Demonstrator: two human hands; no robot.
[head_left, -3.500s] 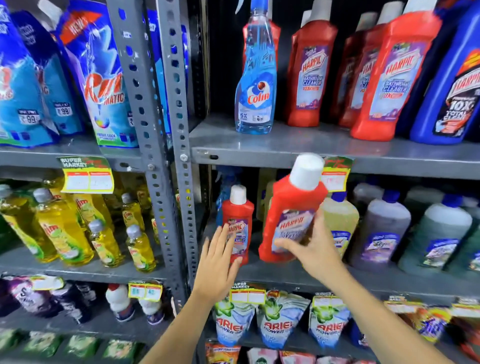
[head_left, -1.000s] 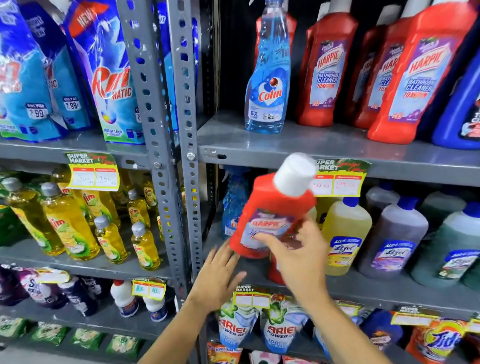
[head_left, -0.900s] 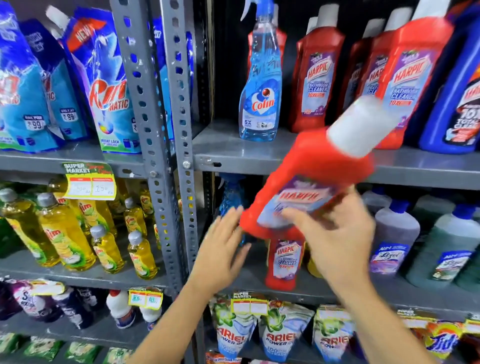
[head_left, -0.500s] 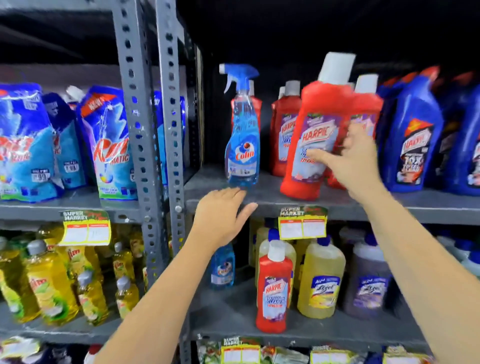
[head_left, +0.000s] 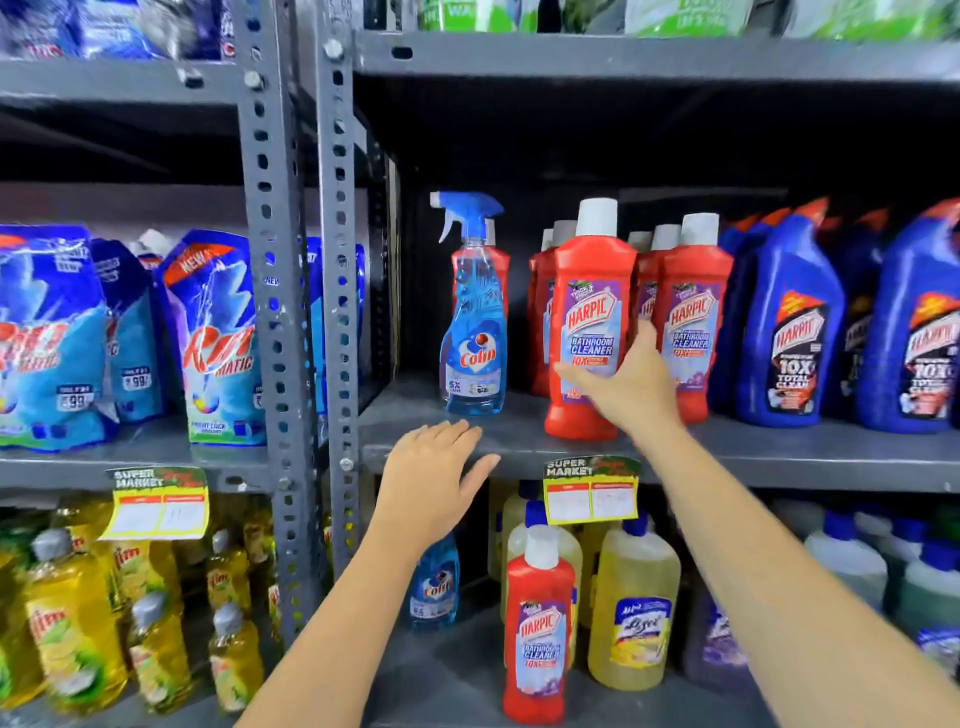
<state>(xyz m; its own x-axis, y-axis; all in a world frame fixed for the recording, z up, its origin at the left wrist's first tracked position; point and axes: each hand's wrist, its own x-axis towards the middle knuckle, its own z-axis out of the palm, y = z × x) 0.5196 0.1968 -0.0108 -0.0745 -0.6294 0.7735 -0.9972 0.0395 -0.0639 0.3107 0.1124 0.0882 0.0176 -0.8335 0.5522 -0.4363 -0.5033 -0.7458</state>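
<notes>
A large red Harpic bathroom cleaner bottle (head_left: 589, 291) with a white cap stands upright on the grey metal shelf (head_left: 810, 457), in front of a row of the same red bottles (head_left: 691, 312). My right hand (head_left: 631, 384) grips its lower right side, thumb across the label. My left hand (head_left: 434, 478) lies flat with relaxed fingers on the shelf's front edge, just below a blue Colin spray bottle (head_left: 474, 332). A smaller red Harpic bottle (head_left: 537, 634) stands alone on the shelf below.
Blue Harpic bottles (head_left: 795, 332) fill the shelf's right side. Blue detergent pouches (head_left: 218, 343) sit in the left bay beyond grey perforated uprights (head_left: 270, 312). Yellow dish-liquid bottles (head_left: 67, 623) and Lizol bottles (head_left: 631, 618) stand below. A yellow price tag (head_left: 592, 493) hangs from the shelf edge.
My right hand lifted the large red bottle from the lower shelf, swung it up and stood it on the upper shelf. My left hand rose to the upper shelf's edge.
</notes>
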